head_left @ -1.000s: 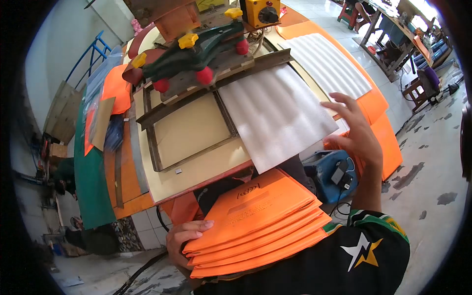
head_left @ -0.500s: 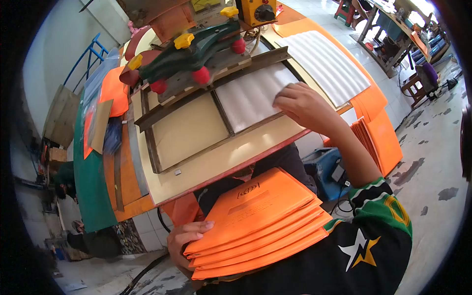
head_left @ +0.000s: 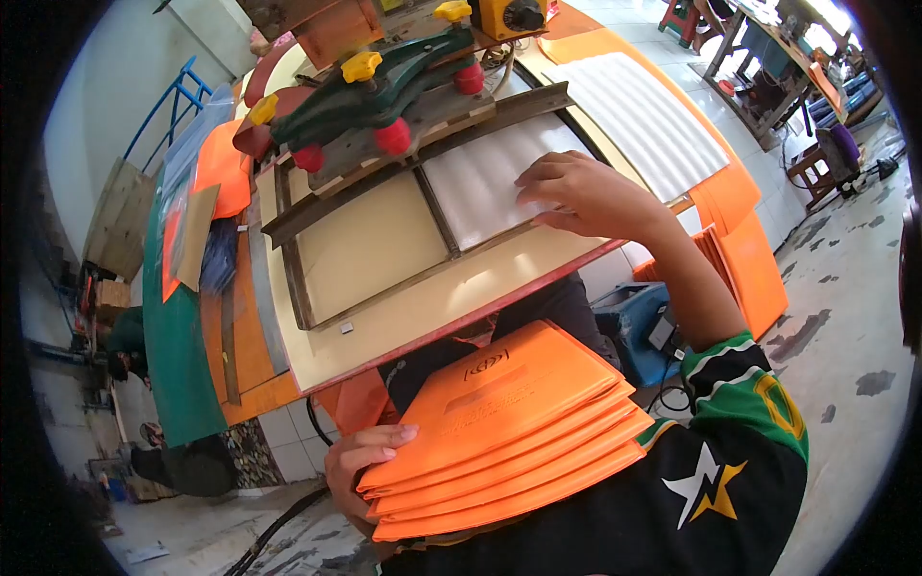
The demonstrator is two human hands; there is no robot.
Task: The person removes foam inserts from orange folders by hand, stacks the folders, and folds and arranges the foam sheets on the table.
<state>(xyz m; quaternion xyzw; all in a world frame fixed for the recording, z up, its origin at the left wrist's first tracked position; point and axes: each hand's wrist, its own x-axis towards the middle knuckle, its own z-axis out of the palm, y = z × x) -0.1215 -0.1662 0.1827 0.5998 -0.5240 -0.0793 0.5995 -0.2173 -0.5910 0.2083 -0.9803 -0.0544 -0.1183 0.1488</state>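
A stack of several orange folders [head_left: 519, 403] rests on my lap, the top one bearing faint print. My left hand [head_left: 363, 466] grips its left edge, thumb on top. My right hand [head_left: 586, 197] hovers at or touches the white foam sheet [head_left: 485, 182], with its fingers bent and partly apart; nothing shows between them. This sheet lies within the right opening of a metal frame [head_left: 447, 216] on the cream board [head_left: 403, 341]. Cream surface shows through the left opening. Above the frame stands a green press head [head_left: 384, 96] with yellow knobs and red feet.
Another white foam sheet [head_left: 643, 120] lies at the right on orange material. More orange folders [head_left: 715, 264] are stacked beside a blue case [head_left: 629, 336]. Green sheeting [head_left: 178, 365] hangs at the left. A person's legs show at the far upper right.
The foam sheet has gone from overhanging the board's front edge to lying inside the frame. My right hand has moved left over it. My left hand has stayed on the folders.
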